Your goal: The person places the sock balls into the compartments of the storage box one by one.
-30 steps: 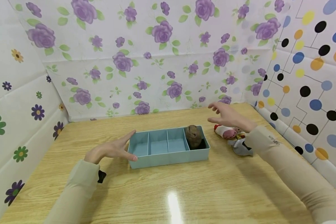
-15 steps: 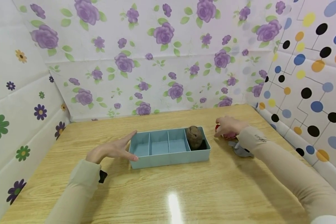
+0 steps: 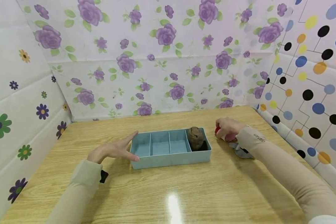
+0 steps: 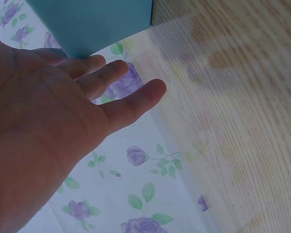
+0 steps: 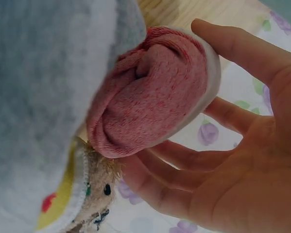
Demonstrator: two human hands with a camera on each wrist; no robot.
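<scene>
My left hand (image 3: 113, 150) spreads its thumb and fingers at the left end of a light blue divided box (image 3: 170, 159). In the left wrist view its fingers are extended beside the box's corner. At the right, my right hand (image 3: 230, 127) holds a rolled pink and white sock (image 5: 157, 92) between thumb and fingers; in the head view the hand covers much of it. A grey rolled sock (image 3: 242, 152) lies just in front. A beige and yellow patterned sock (image 5: 94, 189) shows beside the pink one in the right wrist view.
A brown rolled sock (image 3: 195, 138) stands in the box's rightmost compartment, with something black (image 3: 203, 146) beside it. The other compartments hold nothing visible. Printed cloth walls (image 3: 168, 77) border the wooden table (image 3: 145, 193) at the back and sides.
My right hand has come down from above the socks, and its fingers now close round the pink and white one. My left hand has stayed at the box's left end.
</scene>
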